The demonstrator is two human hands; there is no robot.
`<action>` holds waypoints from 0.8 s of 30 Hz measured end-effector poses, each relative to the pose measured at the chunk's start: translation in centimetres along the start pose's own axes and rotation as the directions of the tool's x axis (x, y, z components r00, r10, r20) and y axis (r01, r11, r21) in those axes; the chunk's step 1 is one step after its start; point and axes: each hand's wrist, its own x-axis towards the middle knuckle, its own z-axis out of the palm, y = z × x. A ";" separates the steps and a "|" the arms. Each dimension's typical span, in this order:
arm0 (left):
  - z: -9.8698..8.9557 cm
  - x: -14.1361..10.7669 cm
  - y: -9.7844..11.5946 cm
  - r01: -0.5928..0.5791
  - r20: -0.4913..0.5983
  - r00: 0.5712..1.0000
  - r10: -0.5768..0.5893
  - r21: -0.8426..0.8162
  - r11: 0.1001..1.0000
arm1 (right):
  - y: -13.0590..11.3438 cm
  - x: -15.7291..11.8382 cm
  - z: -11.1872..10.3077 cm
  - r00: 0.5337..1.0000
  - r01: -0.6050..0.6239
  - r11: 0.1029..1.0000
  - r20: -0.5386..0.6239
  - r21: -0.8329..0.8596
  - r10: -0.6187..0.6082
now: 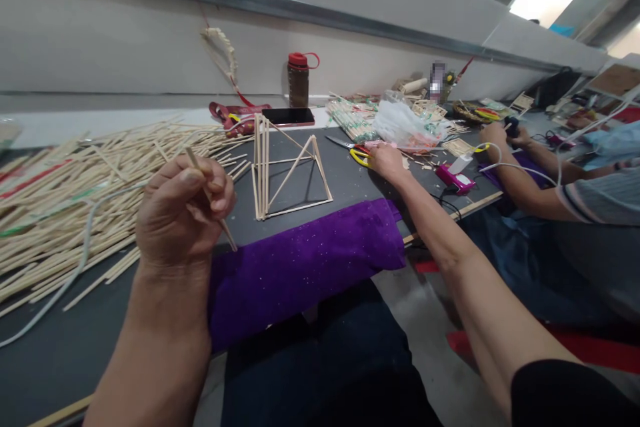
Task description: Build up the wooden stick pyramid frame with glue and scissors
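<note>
In my left hand [187, 203], closed in a pinch, is a thin wooden stick [229, 235] that slants down towards the purple cloth [310, 247]. A frame of joined wooden sticks [293, 180] stands on the grey table just beyond the cloth, with slanted sides and a bundle of sticks along its left edge. My right hand [387, 163] reaches forward to the yellow-handled scissors [359, 156], whose blades point to the left. It is at their handles, beside a pink item [381, 145]; its fingers are largely hidden, so the grip does not show.
A large pile of loose sticks [100, 213] covers the left side, crossed by a white cable [86, 247]. A red-capped bottle [299, 83] and a phone [289, 117] stand and lie at the back. A plastic bag [405, 120] and magenta device [455, 179] are right. A co-worker's arm [530, 183] works beyond.
</note>
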 end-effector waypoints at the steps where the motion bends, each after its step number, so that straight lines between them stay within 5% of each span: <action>1: 0.0 0.0 0.0 0.007 0.001 1.000 -0.007 0.001 1.000 | -0.3 0.6 0.0 1.000 0.003 1.000 0.012 -0.013 -0.003; 12: 0.2 -0.2 -0.1 -0.012 0.023 1.000 0.011 0.016 1.000 | -1.5 3.8 -0.5 0.991 0.042 0.991 0.132 -0.127 -0.026; 24: 0.3 -0.3 -0.1 -0.015 0.001 1.000 0.015 0.032 0.999 | -1.8 3.4 -0.5 0.986 0.105 0.992 0.135 -0.077 -0.094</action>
